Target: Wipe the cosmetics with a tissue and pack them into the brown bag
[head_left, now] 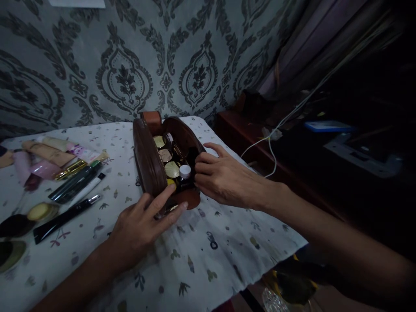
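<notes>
A brown zip-up toiletry bag (pixel 147 158) stands unzipped on the cloth, packed with several small jars and bottles. Among these are a bottle with a white cap (pixel 185 171), pale gold round lids (pixel 172 169) and a yellow lid (pixel 170 183) at the near end. My left hand (pixel 138 223) lies at the bag's near left corner with fingers stretched; one fingertip touches the yellow lid, another is by the near end flap. My right hand (pixel 224 175) is curled over the bag's right wall, gripping its rim, its fingertips partly hidden.
Cosmetics tubes and bottles, including a black tube (pixel 65 216) and a tan tube (pixel 48 154), lie at left on the patterned white cloth (pixel 227 247). A patterned curtain (pixel 162 56) hangs behind. White cables (pixel 276 134) and a blue-edged object (pixel 328 126) are at right.
</notes>
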Motion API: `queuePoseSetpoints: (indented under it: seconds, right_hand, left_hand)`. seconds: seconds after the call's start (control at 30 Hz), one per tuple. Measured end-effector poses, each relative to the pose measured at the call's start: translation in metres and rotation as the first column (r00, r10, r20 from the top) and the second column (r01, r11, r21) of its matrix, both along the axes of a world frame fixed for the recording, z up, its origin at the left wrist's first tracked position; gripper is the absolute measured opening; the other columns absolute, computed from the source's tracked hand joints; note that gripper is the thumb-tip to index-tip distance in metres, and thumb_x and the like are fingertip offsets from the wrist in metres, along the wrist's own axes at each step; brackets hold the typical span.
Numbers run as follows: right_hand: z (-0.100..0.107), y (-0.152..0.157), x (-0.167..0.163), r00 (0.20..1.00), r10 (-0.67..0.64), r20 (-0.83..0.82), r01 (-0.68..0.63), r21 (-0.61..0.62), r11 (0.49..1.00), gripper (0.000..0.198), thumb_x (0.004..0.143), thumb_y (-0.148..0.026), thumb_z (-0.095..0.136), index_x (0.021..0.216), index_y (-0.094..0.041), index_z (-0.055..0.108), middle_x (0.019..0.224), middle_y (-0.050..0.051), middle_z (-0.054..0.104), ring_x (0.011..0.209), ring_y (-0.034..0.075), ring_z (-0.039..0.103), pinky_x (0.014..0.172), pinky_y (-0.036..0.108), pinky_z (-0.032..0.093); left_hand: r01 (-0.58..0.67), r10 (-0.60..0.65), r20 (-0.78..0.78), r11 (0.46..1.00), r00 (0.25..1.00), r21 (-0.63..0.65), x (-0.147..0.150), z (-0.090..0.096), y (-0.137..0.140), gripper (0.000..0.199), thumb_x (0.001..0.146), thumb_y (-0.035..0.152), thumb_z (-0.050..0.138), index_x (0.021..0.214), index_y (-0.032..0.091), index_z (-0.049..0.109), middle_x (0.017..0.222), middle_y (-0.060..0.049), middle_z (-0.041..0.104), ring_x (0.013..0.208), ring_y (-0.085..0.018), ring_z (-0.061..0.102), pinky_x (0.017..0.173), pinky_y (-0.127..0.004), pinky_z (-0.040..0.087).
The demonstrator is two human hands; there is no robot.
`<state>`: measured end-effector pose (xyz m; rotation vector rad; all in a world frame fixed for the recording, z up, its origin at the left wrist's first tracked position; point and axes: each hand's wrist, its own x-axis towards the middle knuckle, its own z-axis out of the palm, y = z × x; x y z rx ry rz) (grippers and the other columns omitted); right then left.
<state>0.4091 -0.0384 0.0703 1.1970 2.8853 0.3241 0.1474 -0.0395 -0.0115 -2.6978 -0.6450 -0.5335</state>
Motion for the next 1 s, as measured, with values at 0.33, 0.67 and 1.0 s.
queuePoseSetpoints:
  seconds: [0.33, 0.67, 1.0]
  right_hand:
    - [-0.005, -0.007, -0.006, 1.0, -0.029, 0.006, 0.028, 0.035, 0.999, 0.019, 0.093, -0.016, 0.053, 0.08, -0.017, 0.066, 0.082, 0.007, 0.067, 0.089, 0.022, 0.052, 0.104, 0.048, 0.026]
    - [-0.017, -0.035, -0.033, 0.866, 0.201, -0.457, -0.054, 0.315, 0.948, 0.017, 0.094, -0.012, 0.054, 0.101, -0.019, 0.067, 0.09, 0.007, 0.072, 0.09, 0.021, 0.064, 0.1, 0.046, 0.045]
    - [-0.068, -0.046, -0.147, 0.656, 0.248, -0.713, -0.316, 0.039, 0.948, 0.022, 0.096, -0.014, 0.05, 0.097, -0.012, 0.072, 0.073, 0.007, 0.068, 0.072, 0.018, 0.061, 0.066, 0.031, 0.052]
  left_hand:
    - [0.046, -0.045, 0.16, 0.999, 0.986, 0.0, -0.002, 0.007, -0.004, 0.063, 0.09, -0.001, 0.041, 0.145, 0.029, 0.05, 0.15, -0.011, 0.053, 0.093, -0.018, 0.065, 0.059, -0.023, 0.051]
    - [-0.076, 0.085, 0.08, 0.992, 0.993, -0.105, -0.072, -0.025, -0.024, 0.03, 0.099, 0.011, 0.044, 0.126, 0.015, 0.055, 0.095, -0.008, 0.069, 0.081, -0.018, 0.065, 0.061, -0.027, 0.055]
    - [-0.228, 0.244, 0.017, 0.926, 0.97, -0.302, -0.128, -0.046, -0.045, 0.025, 0.1, 0.02, 0.045, 0.122, 0.023, 0.057, 0.108, -0.009, 0.064, 0.102, -0.024, 0.062, 0.085, -0.038, 0.057]
